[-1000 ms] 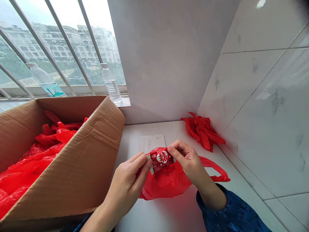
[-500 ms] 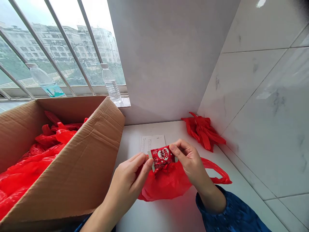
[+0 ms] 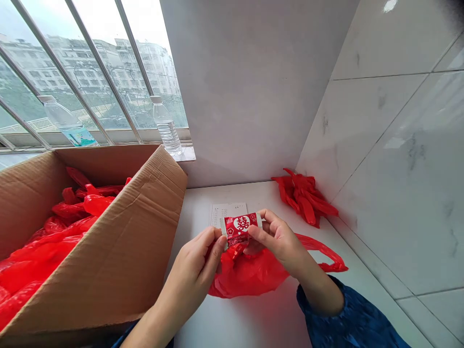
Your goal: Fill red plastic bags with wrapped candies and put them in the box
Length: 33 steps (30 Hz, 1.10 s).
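Observation:
Between my two hands is a small red wrapped packet (image 3: pixel 235 226) with a white round emblem and a red double character on it. My left hand (image 3: pixel 199 258) pinches its left end between thumb and fingers. On its right side my right hand (image 3: pixel 277 239) grips it, the thumb lying across the front and the fingers behind. Right below the packet a red plastic bag (image 3: pixel 250 275) rests on the white tabletop, one handle loop reaching out to the right. What lies inside the bag is hidden.
A large open cardboard box (image 3: pixel 141 232) holding several red plastic bags (image 3: pixel 54 241) stands at the left. A crumpled red bag (image 3: pixel 306 198) lies in the back right corner. Behind my hands is a printed white card (image 3: pixel 228 210). Two plastic bottles, one clear (image 3: pixel 167 126), stand by the barred window.
The packet has turned flatter towards me, showing its front more fully. My right hand has shifted its grip, with the thumb now over the packet's front instead of its upper right corner.

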Each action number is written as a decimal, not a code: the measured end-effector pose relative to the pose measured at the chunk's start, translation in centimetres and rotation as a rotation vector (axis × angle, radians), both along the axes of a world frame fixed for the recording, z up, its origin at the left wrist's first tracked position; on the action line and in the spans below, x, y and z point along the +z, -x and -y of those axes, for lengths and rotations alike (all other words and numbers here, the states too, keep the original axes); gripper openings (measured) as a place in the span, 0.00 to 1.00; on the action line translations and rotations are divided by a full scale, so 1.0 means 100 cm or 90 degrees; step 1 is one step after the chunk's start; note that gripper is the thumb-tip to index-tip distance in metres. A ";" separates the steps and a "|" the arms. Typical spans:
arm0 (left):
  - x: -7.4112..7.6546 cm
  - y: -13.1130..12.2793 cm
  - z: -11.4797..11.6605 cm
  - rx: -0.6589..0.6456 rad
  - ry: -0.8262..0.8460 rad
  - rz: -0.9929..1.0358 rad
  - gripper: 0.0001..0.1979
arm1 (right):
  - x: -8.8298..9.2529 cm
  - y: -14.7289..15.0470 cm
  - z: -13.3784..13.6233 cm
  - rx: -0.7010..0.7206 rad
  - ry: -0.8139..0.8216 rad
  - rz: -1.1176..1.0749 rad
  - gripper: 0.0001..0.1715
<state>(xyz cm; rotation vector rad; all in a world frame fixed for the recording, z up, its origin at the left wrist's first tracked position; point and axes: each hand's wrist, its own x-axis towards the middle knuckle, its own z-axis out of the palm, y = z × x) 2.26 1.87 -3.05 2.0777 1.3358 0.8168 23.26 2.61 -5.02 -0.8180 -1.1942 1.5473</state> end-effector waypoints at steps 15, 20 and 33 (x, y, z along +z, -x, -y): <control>-0.003 0.003 -0.001 -0.041 0.083 0.074 0.20 | -0.002 -0.007 -0.005 -0.030 -0.013 0.028 0.22; -0.006 0.005 0.000 -0.053 0.100 0.149 0.20 | 0.002 -0.008 -0.002 -0.010 -0.007 0.035 0.23; 0.002 0.001 0.006 -0.051 0.141 0.200 0.20 | 0.003 -0.015 -0.001 0.015 -0.056 0.148 0.26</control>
